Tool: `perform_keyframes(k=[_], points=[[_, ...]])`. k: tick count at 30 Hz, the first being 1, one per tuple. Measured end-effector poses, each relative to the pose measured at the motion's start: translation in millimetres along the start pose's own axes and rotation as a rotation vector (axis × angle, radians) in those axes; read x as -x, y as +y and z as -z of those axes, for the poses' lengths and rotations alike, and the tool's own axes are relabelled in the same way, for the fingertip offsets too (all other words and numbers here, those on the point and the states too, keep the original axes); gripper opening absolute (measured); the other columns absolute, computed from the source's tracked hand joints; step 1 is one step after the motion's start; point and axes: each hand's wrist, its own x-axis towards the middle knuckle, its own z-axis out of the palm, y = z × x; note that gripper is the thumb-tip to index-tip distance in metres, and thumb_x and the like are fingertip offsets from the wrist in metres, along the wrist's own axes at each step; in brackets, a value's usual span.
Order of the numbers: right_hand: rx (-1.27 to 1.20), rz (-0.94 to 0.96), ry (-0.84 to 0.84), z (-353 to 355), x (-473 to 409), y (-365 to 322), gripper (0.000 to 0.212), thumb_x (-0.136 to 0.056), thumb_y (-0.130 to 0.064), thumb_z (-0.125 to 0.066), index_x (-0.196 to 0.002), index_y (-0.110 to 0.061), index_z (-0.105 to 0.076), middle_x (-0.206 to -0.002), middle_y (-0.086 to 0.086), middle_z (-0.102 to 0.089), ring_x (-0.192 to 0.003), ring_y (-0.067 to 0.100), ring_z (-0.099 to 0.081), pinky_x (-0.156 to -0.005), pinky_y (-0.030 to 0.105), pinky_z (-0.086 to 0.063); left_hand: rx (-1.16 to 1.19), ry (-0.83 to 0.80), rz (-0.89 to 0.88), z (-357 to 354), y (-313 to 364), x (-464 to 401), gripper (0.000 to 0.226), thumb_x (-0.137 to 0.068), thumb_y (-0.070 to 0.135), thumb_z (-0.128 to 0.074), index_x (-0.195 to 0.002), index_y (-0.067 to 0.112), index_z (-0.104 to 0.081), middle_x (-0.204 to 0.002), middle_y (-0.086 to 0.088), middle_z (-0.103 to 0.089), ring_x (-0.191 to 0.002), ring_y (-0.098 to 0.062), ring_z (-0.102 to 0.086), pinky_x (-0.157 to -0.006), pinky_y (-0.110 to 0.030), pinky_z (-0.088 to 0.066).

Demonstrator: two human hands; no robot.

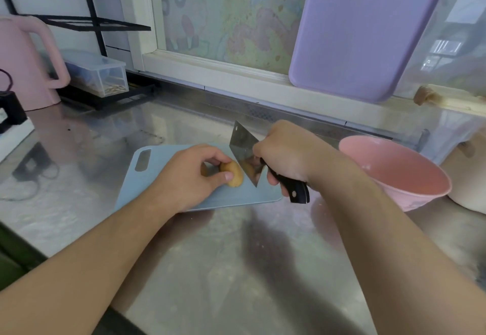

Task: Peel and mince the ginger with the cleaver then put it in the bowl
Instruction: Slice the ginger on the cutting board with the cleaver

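Left hand (189, 176) pinches the ginger (232, 174) on the cutting board (157, 176); right hand (286, 153) grips the cleaver (244, 154) beside it. Pink bowl (394, 171) stands right.

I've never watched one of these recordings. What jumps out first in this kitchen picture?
The two hands at the centre: the left hand pinches a piece of ginger on a pale blue cutting board, while the right hand grips a cleaver just beside it. To the right a big pink bowl sits on the steel counter, and a purple board leans against the window behind.
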Motion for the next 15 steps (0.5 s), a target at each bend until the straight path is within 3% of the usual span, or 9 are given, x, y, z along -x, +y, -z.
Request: perform_keyframes(k=[6, 12, 15], points=[[-0.052, 0.019, 0.026, 1.2, 8.6, -3.1, 0.023, -0.090, -0.005, -0.045, -0.074, 0.002, -0.060, -0.053, 0.015, -0.062, -0.034, 0.027, -0.053, -0.049, 0.029, -0.046, -0.020, 0.009, -0.013, 1.8, 3.2, -1.6, 0.015, -0.090, 0.032, -0.080, -0.105, 0.037, -0.077, -0.106, 0.023, -0.070, -0.104, 0.004, -0.063, -0.089, -0.014, -0.045], [-0.025, 0.002, 0.008, 2.4, 14.6, -3.3, 0.027, -0.089, -0.001, -0.046, -0.080, 0.010, -0.068, -0.051, 0.015, -0.061, -0.031, 0.026, -0.052, -0.047, 0.027, -0.045, -0.031, 0.009, 0.001, 2.1, 2.8, -0.2, 0.016, -0.091, 0.034, -0.080, -0.106, 0.037, -0.077, -0.107, 0.023, -0.070, -0.102, 0.003, -0.062, -0.085, -0.012, -0.042], [-0.028, -0.011, 0.018, 2.3, 16.6, -1.3, 0.024, -0.089, -0.001, -0.044, -0.078, 0.006, -0.064, -0.052, 0.016, -0.062, -0.032, 0.027, -0.053, -0.049, 0.028, -0.045, -0.024, 0.018, 0.004, 1.7, 3.3, -0.5, 0.017, -0.090, 0.034, -0.081, -0.106, 0.036, -0.077, -0.106, 0.023, -0.070, -0.101, 0.007, -0.061, -0.083, -0.009, -0.041]])
